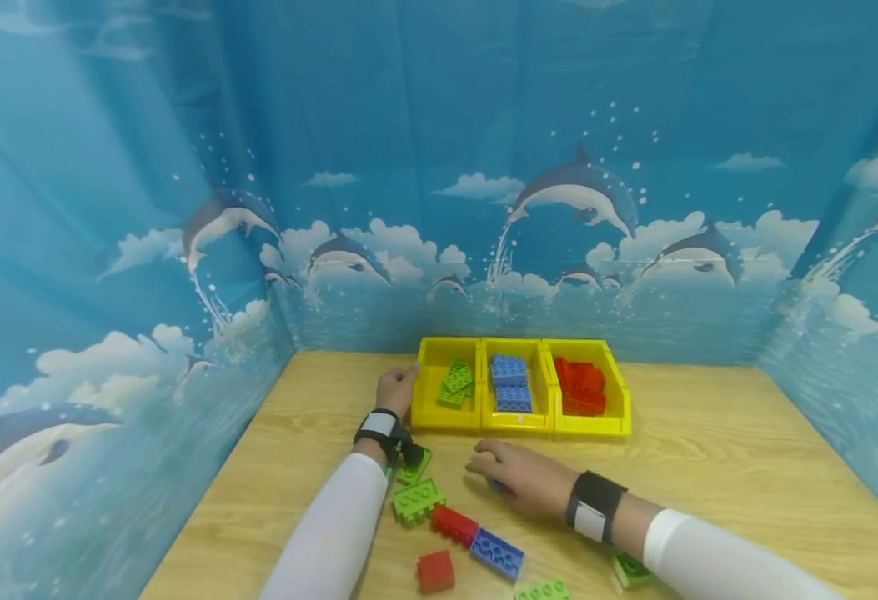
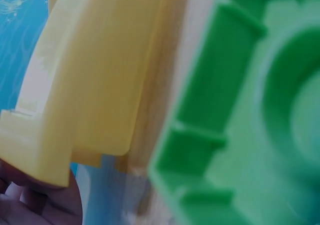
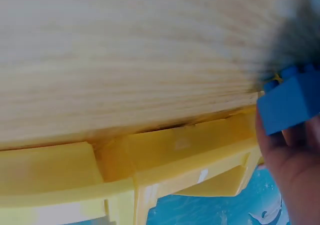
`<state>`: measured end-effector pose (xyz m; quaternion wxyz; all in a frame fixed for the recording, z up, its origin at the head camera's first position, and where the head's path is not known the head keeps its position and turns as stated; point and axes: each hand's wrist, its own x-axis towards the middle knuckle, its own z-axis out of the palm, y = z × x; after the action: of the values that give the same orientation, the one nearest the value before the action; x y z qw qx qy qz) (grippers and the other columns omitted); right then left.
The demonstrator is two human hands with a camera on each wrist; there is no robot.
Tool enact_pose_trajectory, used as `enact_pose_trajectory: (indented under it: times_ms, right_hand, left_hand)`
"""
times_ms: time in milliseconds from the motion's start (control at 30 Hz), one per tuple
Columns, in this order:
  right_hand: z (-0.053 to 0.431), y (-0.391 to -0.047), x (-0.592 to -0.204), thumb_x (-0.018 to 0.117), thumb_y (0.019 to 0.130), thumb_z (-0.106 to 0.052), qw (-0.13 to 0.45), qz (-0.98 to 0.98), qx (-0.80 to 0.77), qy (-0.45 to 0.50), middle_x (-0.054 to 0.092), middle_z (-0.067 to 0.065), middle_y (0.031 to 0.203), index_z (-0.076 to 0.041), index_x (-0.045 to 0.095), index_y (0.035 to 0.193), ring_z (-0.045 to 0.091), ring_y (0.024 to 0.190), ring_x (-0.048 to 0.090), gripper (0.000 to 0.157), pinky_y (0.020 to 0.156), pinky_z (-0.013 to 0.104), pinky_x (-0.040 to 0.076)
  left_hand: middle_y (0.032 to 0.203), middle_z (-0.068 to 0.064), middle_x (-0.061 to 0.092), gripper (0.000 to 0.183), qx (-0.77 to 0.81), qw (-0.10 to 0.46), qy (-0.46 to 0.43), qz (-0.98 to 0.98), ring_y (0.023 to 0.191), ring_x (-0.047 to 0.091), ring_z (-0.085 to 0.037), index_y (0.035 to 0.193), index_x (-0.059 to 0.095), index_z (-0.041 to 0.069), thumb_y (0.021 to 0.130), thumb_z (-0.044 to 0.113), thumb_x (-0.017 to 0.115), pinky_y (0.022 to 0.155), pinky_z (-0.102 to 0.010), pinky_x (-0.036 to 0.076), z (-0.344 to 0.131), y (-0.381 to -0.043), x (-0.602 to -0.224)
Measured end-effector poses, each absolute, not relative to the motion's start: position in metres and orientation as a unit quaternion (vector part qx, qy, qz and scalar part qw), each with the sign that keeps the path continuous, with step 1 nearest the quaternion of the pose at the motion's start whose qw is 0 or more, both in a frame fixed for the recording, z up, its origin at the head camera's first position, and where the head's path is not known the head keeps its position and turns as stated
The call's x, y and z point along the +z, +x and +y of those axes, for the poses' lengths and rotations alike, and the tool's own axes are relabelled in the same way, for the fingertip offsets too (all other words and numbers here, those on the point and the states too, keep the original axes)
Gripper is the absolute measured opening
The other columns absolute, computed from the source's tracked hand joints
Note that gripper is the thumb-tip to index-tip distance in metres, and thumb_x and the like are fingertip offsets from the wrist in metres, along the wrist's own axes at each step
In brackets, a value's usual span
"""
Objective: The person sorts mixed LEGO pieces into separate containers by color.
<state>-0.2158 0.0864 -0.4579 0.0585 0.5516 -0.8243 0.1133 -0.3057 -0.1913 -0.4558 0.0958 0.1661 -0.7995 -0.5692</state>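
My left hand (image 1: 396,390) grips the upper rim of the left yellow bin (image 1: 425,414); in the left wrist view its curled fingers (image 2: 37,202) lie against the bin's lip. Over the table in front of the bins, my right hand (image 1: 534,479) holds a blue toy brick (image 3: 284,107), mostly covered by the hand in the head view. Green bricks (image 1: 456,382) lie in the left bin, blue bricks (image 1: 512,385) in the middle bin (image 1: 519,421) and red bricks (image 1: 581,387) in the right bin (image 1: 619,417).
Near my left forearm lie green bricks (image 1: 418,502). A red brick (image 1: 454,526) touches a blue brick (image 1: 497,554), and another red brick (image 1: 436,572) sits closer to me. More green ones lie at the front (image 1: 544,592) and under my right forearm. A dolphin-print curtain (image 1: 439,167) surrounds the table.
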Motion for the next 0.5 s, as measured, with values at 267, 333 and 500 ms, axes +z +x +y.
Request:
enact_pose_trajectory:
  times_ms: [267, 333, 500]
  right_hand:
    - [0.101, -0.223, -0.443, 0.072, 0.082, -0.009, -0.023, -0.855, 0.154, 0.495, 0.057, -0.012, 0.098, -0.026, 0.072, 0.109, 0.003, 0.09, 0.055, 0.032, 0.08, 0.024, 0.05]
    - [0.102, -0.23, -0.435, 0.07, 0.084, -0.008, -0.024, -0.851, 0.17, 0.496, 0.061, -0.01, 0.097, -0.023, 0.073, 0.108, 0.003, 0.089, 0.057, 0.028, 0.08, 0.025, 0.052]
    - [0.1, -0.25, -0.412, 0.065, 0.086, -0.016, 0.06, -0.854, 0.161, 0.49, 0.063, -0.009, 0.077, -0.019, 0.073, 0.082, 0.003, 0.067, 0.056, 0.009, 0.059, 0.023, 0.047]
  left_hand:
    - [0.07, -0.003, 0.042, 0.039, -0.581, 0.096, 0.17, -0.79, 0.065, 0.041, -0.02, 0.076, 0.05, 0.012, 0.098, 0.044, 0.056, 0.06, -0.032, 0.036, -0.193, -0.309, -0.456]
    - [0.068, -0.003, 0.041, 0.039, -0.585, 0.1, 0.167, -0.787, 0.063, 0.041, -0.02, 0.074, 0.049, 0.013, 0.098, 0.042, 0.056, 0.059, -0.032, 0.035, -0.194, -0.31, -0.456]
    - [0.068, -0.003, 0.041, 0.039, -0.592, 0.096, 0.167, -0.783, 0.063, 0.041, -0.02, 0.073, 0.049, 0.013, 0.099, 0.041, 0.056, 0.059, -0.033, 0.035, -0.194, -0.312, -0.462]
